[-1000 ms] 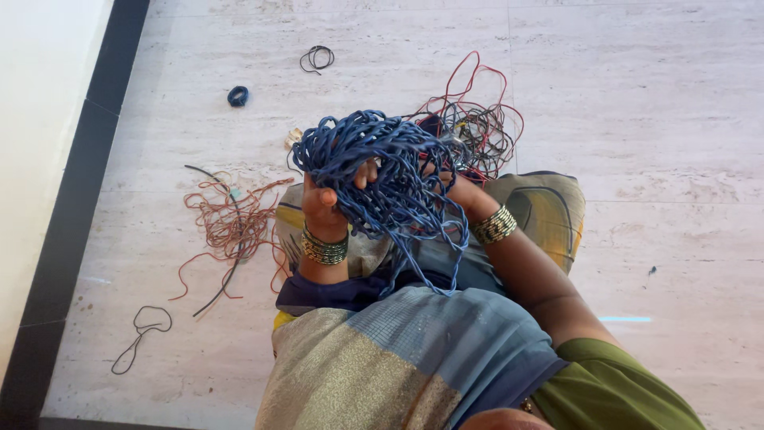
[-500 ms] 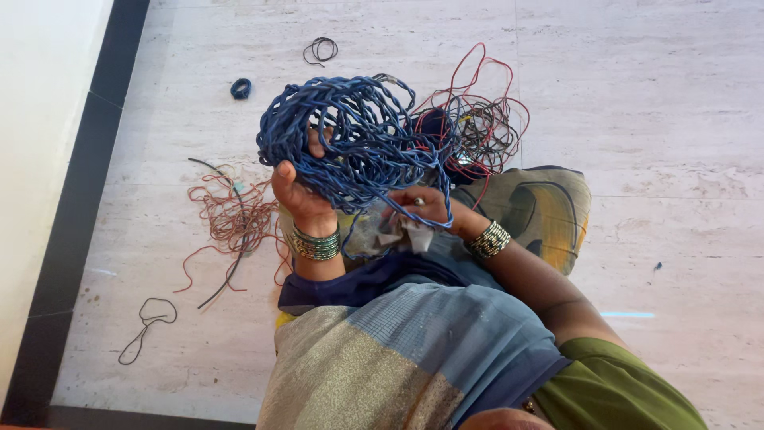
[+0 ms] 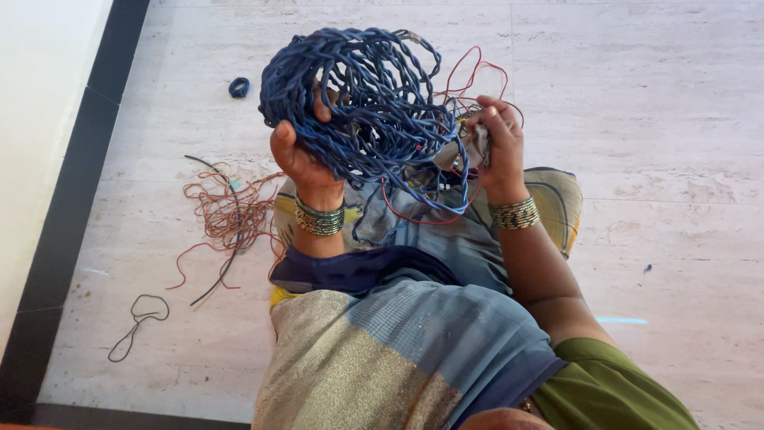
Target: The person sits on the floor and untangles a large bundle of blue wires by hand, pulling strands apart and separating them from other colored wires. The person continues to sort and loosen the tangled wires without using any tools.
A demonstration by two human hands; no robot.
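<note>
My left hand (image 3: 298, 151) grips a big tangled bundle of blue twisted wire (image 3: 358, 103) and holds it up above my lap. My right hand (image 3: 497, 151) is raised at the bundle's right side, fingers pinched on a small pale piece with wire ends at it. A thin red wire (image 3: 414, 216) loops down under the bundle. Both wrists wear green and gold bangles. Behind the bundle a tangle of red and black wires (image 3: 477, 87) is partly hidden.
I sit on a pale stone floor. A heap of orange wire (image 3: 231, 215) with a black cable lies at my left. A small blue coil (image 3: 239, 87) lies farther back. A thin black loop (image 3: 142, 314) lies near the dark floor border (image 3: 76, 183).
My left hand has lifted the blue bundle higher. My right hand has risen from my lap to the bundle's right side, carrying the small pale piece.
</note>
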